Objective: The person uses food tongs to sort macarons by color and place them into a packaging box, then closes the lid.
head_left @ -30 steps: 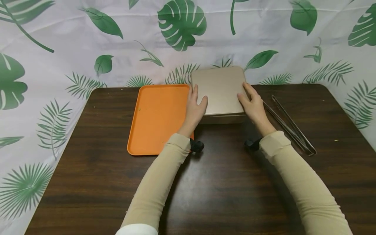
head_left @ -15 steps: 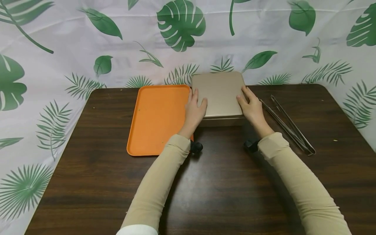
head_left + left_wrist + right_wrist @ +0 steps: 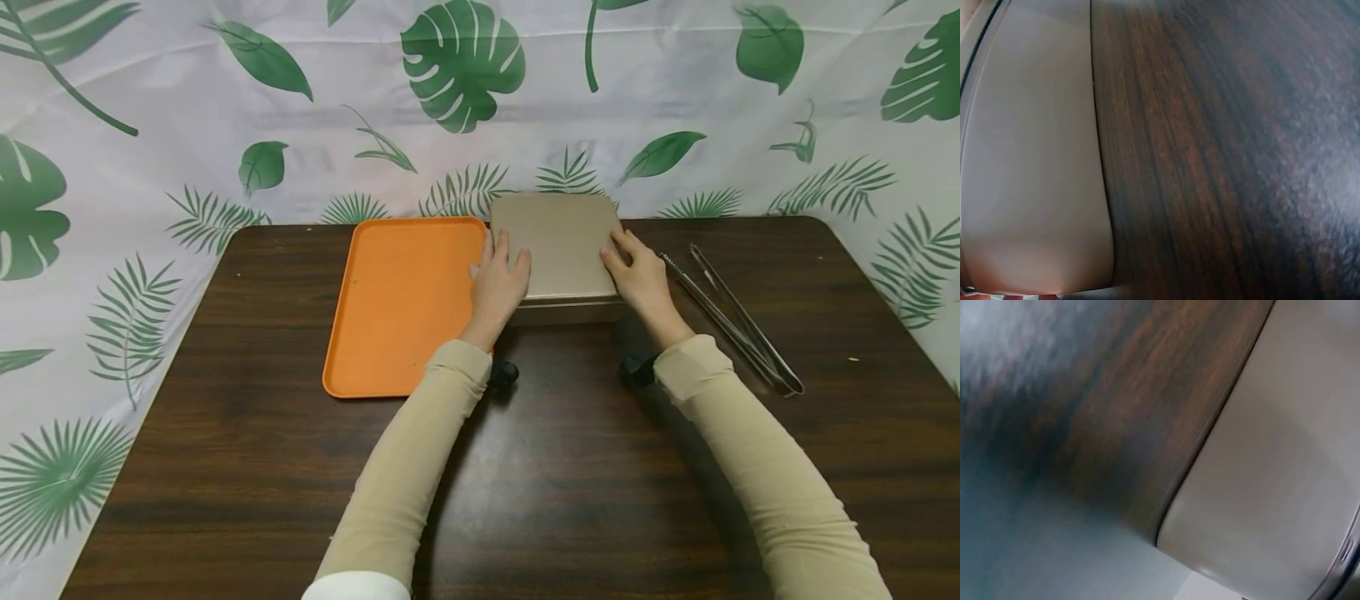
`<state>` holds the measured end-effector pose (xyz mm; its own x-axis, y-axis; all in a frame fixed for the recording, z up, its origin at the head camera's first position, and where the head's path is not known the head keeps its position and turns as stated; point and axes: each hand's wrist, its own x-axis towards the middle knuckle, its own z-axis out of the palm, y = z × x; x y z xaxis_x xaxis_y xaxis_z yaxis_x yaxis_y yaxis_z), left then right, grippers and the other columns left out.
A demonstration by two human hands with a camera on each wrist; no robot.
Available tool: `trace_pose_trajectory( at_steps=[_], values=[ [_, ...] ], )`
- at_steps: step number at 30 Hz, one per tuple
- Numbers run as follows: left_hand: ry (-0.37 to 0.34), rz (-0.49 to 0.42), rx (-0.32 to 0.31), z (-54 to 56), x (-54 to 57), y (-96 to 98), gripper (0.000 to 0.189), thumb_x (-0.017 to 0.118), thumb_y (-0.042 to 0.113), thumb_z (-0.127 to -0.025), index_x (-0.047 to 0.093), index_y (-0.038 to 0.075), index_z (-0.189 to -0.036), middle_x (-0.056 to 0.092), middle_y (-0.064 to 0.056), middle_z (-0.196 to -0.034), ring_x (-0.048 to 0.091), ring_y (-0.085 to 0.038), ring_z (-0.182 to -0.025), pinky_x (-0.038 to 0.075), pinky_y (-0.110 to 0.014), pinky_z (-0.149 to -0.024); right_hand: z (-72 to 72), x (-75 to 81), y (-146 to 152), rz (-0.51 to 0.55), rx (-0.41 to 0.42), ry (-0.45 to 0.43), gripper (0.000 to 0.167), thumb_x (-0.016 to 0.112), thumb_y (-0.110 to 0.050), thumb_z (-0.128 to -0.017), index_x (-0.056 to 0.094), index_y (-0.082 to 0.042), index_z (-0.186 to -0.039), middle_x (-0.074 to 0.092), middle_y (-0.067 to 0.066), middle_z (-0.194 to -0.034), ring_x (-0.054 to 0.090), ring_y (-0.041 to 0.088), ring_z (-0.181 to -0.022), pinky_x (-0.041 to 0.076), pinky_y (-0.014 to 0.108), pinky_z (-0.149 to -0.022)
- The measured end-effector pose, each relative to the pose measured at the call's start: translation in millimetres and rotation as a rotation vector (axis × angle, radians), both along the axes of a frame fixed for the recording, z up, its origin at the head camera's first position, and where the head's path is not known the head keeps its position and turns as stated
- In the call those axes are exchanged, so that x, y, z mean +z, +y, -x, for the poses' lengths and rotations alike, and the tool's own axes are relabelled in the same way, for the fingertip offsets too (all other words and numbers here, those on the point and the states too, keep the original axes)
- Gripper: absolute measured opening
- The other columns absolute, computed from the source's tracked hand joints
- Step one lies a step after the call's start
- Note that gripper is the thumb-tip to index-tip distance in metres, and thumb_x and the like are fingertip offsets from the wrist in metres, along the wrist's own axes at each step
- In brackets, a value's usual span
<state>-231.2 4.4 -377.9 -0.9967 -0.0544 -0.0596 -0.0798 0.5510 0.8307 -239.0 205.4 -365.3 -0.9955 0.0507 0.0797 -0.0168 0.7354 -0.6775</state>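
Observation:
A beige box with a matching flat lid [image 3: 558, 250] stands at the back of the table. The lid lies on the box body [image 3: 570, 313], whose plain front wall shows below it. My left hand [image 3: 498, 290] holds the lid's left side, thumb on the top near the front. On the opposite side my right hand [image 3: 643, 279] holds the lid's edge, its thumb also on top. The box wall [image 3: 1035, 156] fills the left of the left wrist view. In the right wrist view, the box wall [image 3: 1254, 469] and a dark seam under the lid show. The box's inside is hidden.
An orange tray [image 3: 408, 308] lies left of the box, partly under my left forearm. Metal tongs [image 3: 738, 325] rest to the right of the box, beside my right wrist. A leaf-print cloth [image 3: 330, 125] hangs behind the dark wooden table [image 3: 555, 467].
The lid has come down onto the box, its raised back edge dropping the most. Both hands moved down slightly with it. Tray and tongs stay in place.

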Motion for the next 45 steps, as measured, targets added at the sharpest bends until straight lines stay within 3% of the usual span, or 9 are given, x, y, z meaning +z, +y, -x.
trace_pose_trajectory(
  at_steps=[9, 13, 16, 20, 23, 26, 31, 34, 45],
  values=[
    [0.033, 0.115, -0.031, 2.1, 0.9, -3.0, 0.056, 0.035, 0.036, -0.102, 0.025, 0.015, -0.153, 0.012, -0.008, -0.162, 0.022, -0.037, -0.145, 0.02, -0.052, -0.119, 4.1, 2.3, -6.2, -0.093, 0.029, -0.012, 0.056, 0.054, -0.029, -0.097, 0.04, -0.003, -0.144, 0.035, 0.028, -0.149, 0.032, 0.047, -0.137, 0.027, 0.058, -0.114],
    [0.043, 0.173, -0.047, 2.5, 0.5, -3.8, 0.055, 0.034, 0.035, -0.102, 0.025, 0.015, -0.153, 0.014, -0.01, -0.162, 0.03, -0.032, -0.143, 0.033, -0.047, -0.115, 7.9, 1.5, -3.9, -0.102, 0.045, -0.043, 0.06, 0.053, -0.034, -0.096, 0.037, -0.007, -0.147, 0.032, 0.03, -0.147, 0.033, 0.049, -0.134, 0.028, 0.06, -0.111],
    [0.053, 0.221, -0.069, 1.8, -1.1, -3.0, 0.055, 0.034, 0.035, -0.103, 0.025, 0.015, -0.153, 0.015, -0.012, -0.161, 0.04, -0.03, -0.138, 0.049, -0.043, -0.098, 11.0, -1.4, 0.2, -0.063, 0.072, -0.079, 0.063, 0.05, -0.035, -0.097, 0.029, -0.009, -0.15, 0.023, 0.03, -0.151, 0.027, 0.05, -0.138, 0.025, 0.059, -0.114],
    [0.086, 0.273, -0.088, 1.0, -4.3, -0.4, 0.054, 0.034, 0.035, -0.103, 0.027, 0.014, -0.152, 0.01, -0.012, -0.162, 0.064, -0.029, -0.098, 0.052, -0.035, -0.065, 15.1, -5.6, 5.9, -0.031, 0.117, -0.122, 0.066, 0.045, -0.036, -0.099, 0.019, -0.008, -0.153, 0.007, 0.027, -0.158, 0.012, 0.049, -0.144, 0.015, 0.06, -0.118],
    [0.11, 0.285, -0.084, 0.5, -4.7, -0.2, 0.053, 0.034, 0.033, -0.102, 0.03, 0.016, -0.151, 0.006, -0.009, -0.163, 0.052, -0.023, -0.059, 0.04, -0.029, -0.05, 17.3, -6.5, 7.9, -0.054, 0.151, -0.149, 0.068, 0.042, -0.038, -0.1, 0.014, -0.008, -0.154, -0.001, 0.024, -0.159, 0.005, 0.047, -0.145, 0.011, 0.061, -0.118],
    [0.102, 0.297, -0.088, 0.6, -3.1, -1.1, 0.051, 0.032, 0.033, -0.102, 0.03, 0.019, -0.151, 0.006, -0.006, -0.163, 0.04, -0.02, -0.052, 0.036, -0.028, -0.049, 17.6, -5.7, 8.3, -0.086, 0.18, -0.161, 0.07, 0.041, -0.039, -0.1, 0.011, -0.007, -0.154, -0.004, 0.023, -0.159, 0.004, 0.046, -0.145, 0.011, 0.061, -0.118],
    [0.051, 0.331, -0.112, 1.3, -0.3, -1.8, 0.053, 0.029, 0.036, -0.102, 0.026, 0.023, -0.153, 0.007, -0.002, -0.163, 0.06, -0.032, -0.091, 0.051, -0.042, -0.082, 17.7, -3.9, 8.1, -0.171, 0.226, -0.163, 0.068, 0.037, -0.037, -0.101, 0.007, -0.004, -0.153, -0.009, 0.025, -0.158, 0.004, 0.046, -0.145, 0.012, 0.059, -0.118],
    [0.032, 0.349, -0.124, 0.7, -0.2, -1.0, 0.054, 0.029, 0.039, -0.101, 0.024, 0.023, -0.153, 0.006, -0.002, -0.163, 0.05, -0.042, -0.122, 0.048, -0.05, -0.096, 17.3, -4.2, 6.6, -0.227, 0.231, -0.183, 0.067, 0.033, -0.037, -0.102, 0.005, -0.004, -0.153, -0.009, 0.024, -0.158, 0.005, 0.046, -0.145, 0.015, 0.061, -0.117],
    [0.005, 0.433, -0.154, 1.2, 2.1, -2.6, 0.059, 0.028, 0.046, -0.101, 0.019, 0.022, -0.154, 0.002, -0.004, -0.163, 0.048, -0.043, -0.126, 0.049, -0.052, -0.094, 17.6, -3.6, -1.4, -0.286, 0.194, -0.199, 0.065, 0.027, -0.039, -0.102, 0.008, -0.006, -0.154, -0.004, 0.022, -0.16, 0.012, 0.048, -0.143, 0.02, 0.065, -0.114]
  ],
)
